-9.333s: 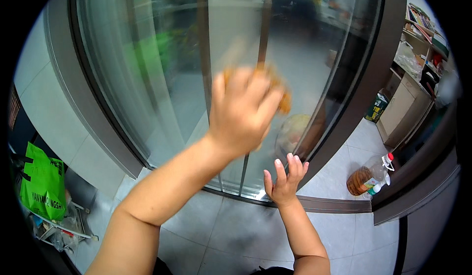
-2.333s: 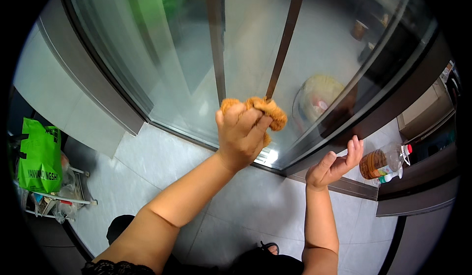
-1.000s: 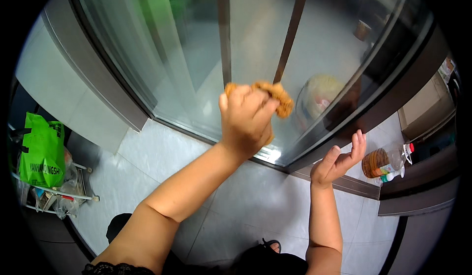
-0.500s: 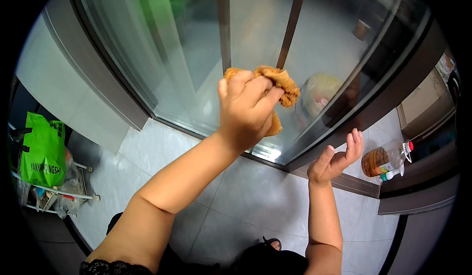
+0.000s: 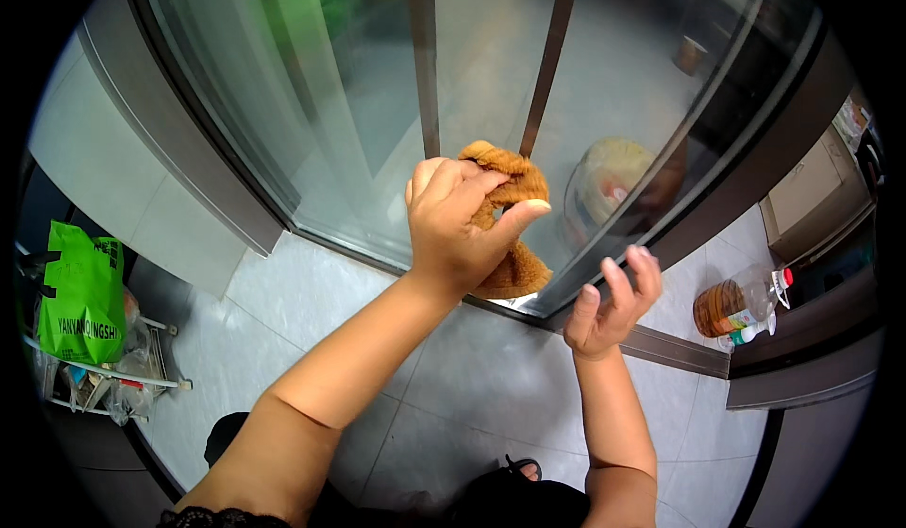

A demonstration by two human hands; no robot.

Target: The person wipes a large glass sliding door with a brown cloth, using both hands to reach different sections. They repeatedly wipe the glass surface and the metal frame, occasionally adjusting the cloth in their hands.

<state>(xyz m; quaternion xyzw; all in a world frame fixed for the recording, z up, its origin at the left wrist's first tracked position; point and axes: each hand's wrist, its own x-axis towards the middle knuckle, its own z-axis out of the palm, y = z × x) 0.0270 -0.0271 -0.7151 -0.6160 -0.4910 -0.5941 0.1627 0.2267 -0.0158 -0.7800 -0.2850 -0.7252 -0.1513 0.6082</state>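
Note:
My left hand presses a fuzzy orange-brown cloth against the glass door panel. The fingers lie over the cloth's upper part and the thumb points right, while a loose fold hangs below the hand. Off to the right, my right hand is raised near the door's dark frame, palm up with fingers apart and slightly curled. It holds nothing. Behind the glass, a round, pale translucent bag or container shows beside the cloth.
On the left a bright green bag sits on a white rack. At the right, beyond the door frame, stands a large plastic bottle of brown liquid with a red cap. Grey floor tiles lie below, and a sandalled foot shows.
My left hand and the cloth have shifted slightly left and down, the thumb now spread out and the lower fold hanging larger. My right hand has moved a little left.

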